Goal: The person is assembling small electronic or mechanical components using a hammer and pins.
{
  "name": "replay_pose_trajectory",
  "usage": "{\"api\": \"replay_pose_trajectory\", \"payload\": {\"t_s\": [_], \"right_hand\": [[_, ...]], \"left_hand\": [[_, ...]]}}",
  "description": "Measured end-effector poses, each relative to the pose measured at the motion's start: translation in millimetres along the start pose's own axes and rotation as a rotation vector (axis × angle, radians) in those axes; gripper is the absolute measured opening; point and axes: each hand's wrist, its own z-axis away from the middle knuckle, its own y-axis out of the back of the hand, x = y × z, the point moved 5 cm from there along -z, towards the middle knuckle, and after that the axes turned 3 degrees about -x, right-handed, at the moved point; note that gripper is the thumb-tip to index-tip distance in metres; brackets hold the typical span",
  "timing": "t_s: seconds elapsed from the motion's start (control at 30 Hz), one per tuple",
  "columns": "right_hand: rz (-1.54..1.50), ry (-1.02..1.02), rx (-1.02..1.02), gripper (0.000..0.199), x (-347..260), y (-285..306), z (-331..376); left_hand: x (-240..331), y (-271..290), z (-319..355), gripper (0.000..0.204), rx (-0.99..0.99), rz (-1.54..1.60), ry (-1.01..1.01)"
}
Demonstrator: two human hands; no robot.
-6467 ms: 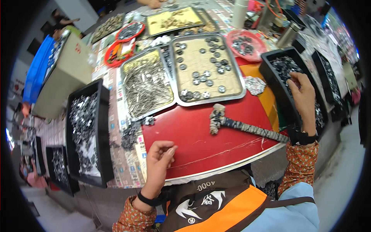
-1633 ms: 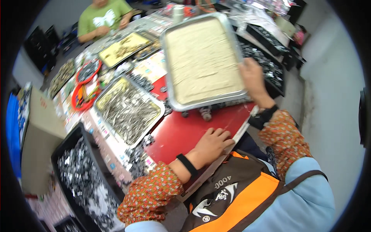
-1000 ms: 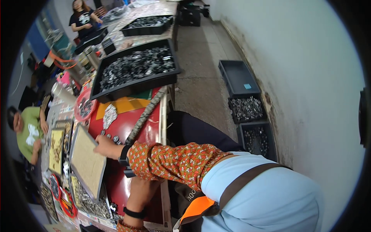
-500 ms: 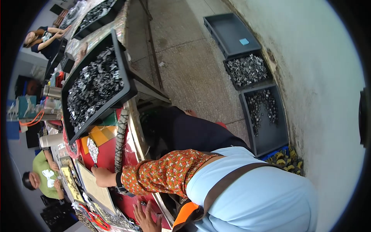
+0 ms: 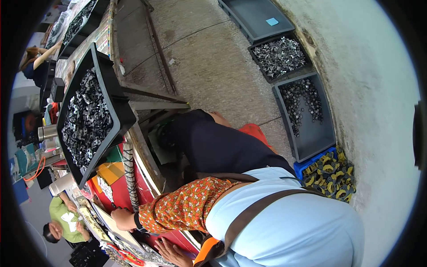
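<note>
Near a black bin (image 5: 120, 108) of dark parts (image 5: 86, 122), the right hand (image 5: 123, 219) grips a tray (image 5: 111, 224), left hand (image 5: 172, 252) spread loose.

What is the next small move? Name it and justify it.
Probably bring the left hand to the near edge of the beige-covered tray to steady it: the right hand is curled at that tray's edge, while the left lies spread at the red board.

The red tabletop (image 5: 143, 189) (edge worn) bears a black bin (image 5: 121, 109), wrapped rod (image 5: 129, 173).
</note>
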Motion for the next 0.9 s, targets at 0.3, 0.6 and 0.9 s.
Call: {"api": "replay_pose_trajectory", "payload": {"t_s": [0.3,0.6,0.9], "right_hand": [[0.195,0.394,0.159,0.031,-17,61,28],[-0.553,0.300,0.853,0.018,93,412,377],[0.251,-1.290,1.754,0.043,505,477,658]], "left_hand": [[63,67,-81,0.035,0.129,0.336,0.221],[236,140,-195,0.018,0.208,0.115,-0.703],[329,135,-280,0.026,0.017,0.067,-0.894]]}}
